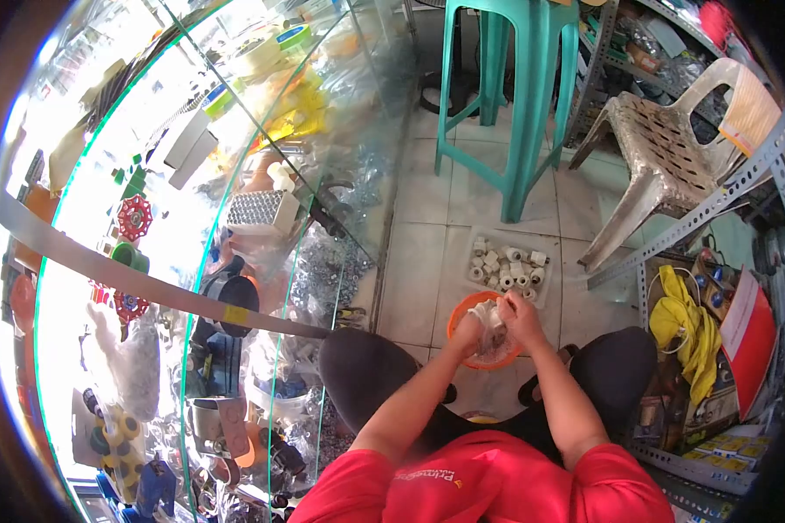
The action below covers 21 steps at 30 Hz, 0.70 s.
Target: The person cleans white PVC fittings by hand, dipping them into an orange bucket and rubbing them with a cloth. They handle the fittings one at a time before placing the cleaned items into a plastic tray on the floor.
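My left hand and my right hand are close together over an orange basin on the floor between my knees. Crumpled whitish material, either cloth or thin plastic, shows at the fingers of my left hand, which are closed on it. My right hand is closed too, its fingers curled by a small pale piece that is too small to name. Just beyond the basin lies a clear tray with several white pipe fittings in it.
Glass display shelves full of hardware run along the left. Ahead stands a green plastic stool. A worn plastic chair is at right, near a perforated metal rack and a yellow cloth. Pale tiles cover the floor.
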Each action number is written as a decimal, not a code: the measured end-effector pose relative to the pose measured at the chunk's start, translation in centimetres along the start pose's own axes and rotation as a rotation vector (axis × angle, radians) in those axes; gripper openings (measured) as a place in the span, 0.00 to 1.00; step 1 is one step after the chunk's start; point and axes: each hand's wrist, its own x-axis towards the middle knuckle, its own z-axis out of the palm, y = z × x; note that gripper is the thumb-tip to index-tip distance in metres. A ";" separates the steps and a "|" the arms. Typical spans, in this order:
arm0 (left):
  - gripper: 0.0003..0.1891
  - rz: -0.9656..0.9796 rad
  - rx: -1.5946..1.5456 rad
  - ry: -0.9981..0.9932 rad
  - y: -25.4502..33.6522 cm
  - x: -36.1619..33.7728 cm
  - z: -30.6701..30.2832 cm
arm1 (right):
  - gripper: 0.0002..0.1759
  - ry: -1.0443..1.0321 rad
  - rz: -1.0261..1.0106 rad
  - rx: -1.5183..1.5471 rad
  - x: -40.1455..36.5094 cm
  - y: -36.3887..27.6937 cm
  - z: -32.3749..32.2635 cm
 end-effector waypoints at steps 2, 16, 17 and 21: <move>0.11 -0.044 -0.148 -0.105 1.2 -0.7 0.6 | 0.15 -0.045 0.018 0.147 0.4 0.6 -0.3; 0.12 -0.031 -0.337 -0.133 1.5 -0.5 0.6 | 0.18 0.304 0.644 0.485 2.3 4.2 -1.8; 0.12 -0.001 -0.285 -0.106 1.5 -0.5 1.2 | 0.18 0.238 0.771 0.697 2.4 3.7 -2.1; 0.13 -0.032 -0.344 -0.186 -0.9 1.2 0.6 | 0.15 0.026 0.851 1.037 1.5 3.6 -1.2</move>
